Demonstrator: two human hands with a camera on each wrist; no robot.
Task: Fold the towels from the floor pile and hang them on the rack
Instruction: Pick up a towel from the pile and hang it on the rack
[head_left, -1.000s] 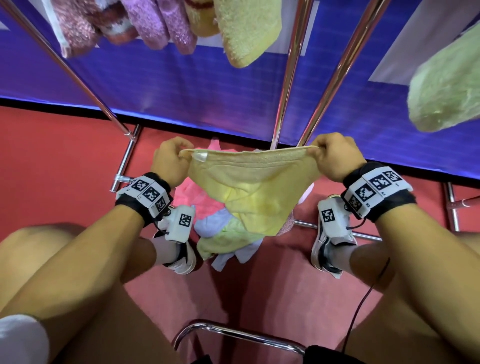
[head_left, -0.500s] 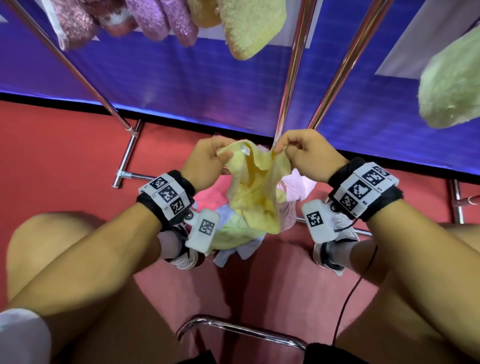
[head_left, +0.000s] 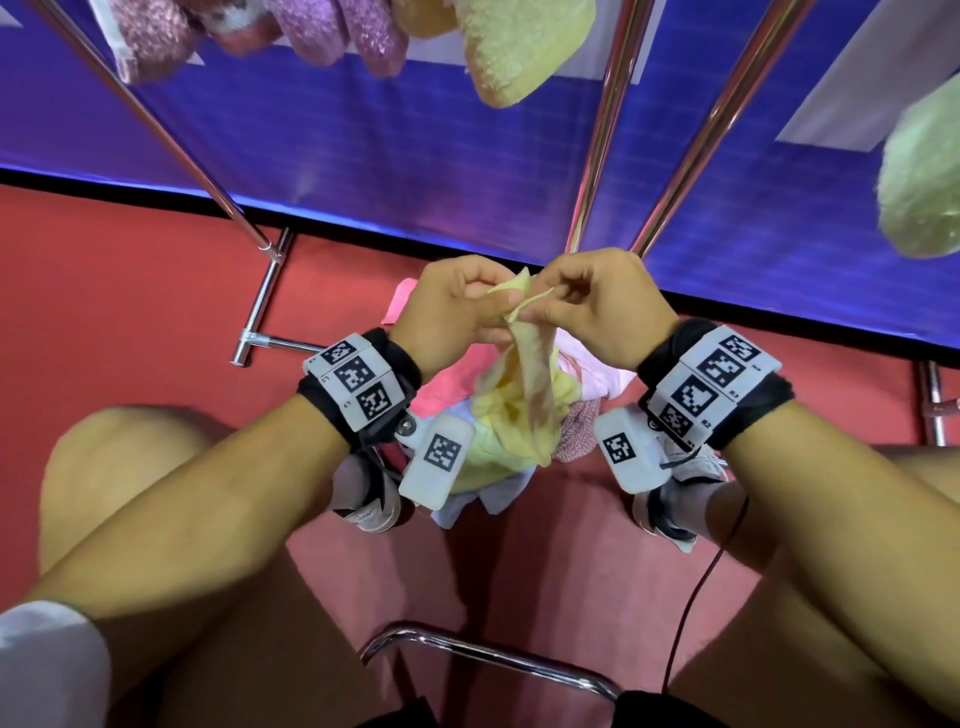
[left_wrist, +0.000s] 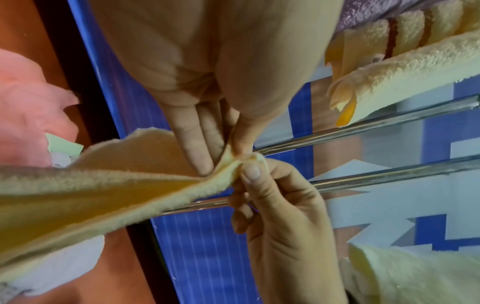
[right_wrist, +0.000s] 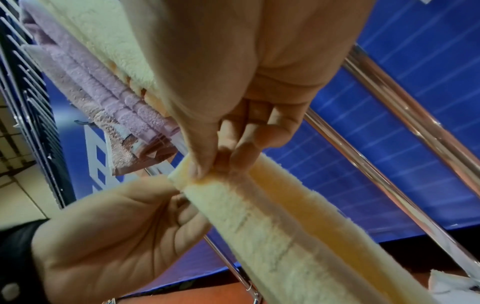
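In the head view my left hand (head_left: 480, 312) and right hand (head_left: 553, 306) meet in front of me. Each pinches a top corner of the yellow towel (head_left: 530, 384), which hangs folded in half between them. Below it lies the floor pile (head_left: 441, 384) of pink, green and pale towels. The left wrist view shows my left fingers (left_wrist: 193, 142) and thumb on the yellow towel (left_wrist: 103, 189), fingertip to fingertip with the right hand (left_wrist: 280, 216). Seen from the right wrist, my right fingers (right_wrist: 241, 152) pinch the yellow towel (right_wrist: 285, 226) beside the left hand (right_wrist: 116, 236).
Chrome rack bars (head_left: 608, 124) slant up before a blue panel (head_left: 415, 156). Folded pink and purple towels (head_left: 332, 26), a yellow towel (head_left: 519, 47) and a green one (head_left: 924, 171) hang above. My shoes (head_left: 374, 499) flank the pile. A chrome chair frame (head_left: 493, 654) sits between my knees.
My hands held the yellow towel spread wide, then came together at the middle. The towel now hangs doubled, its two top corners meeting.
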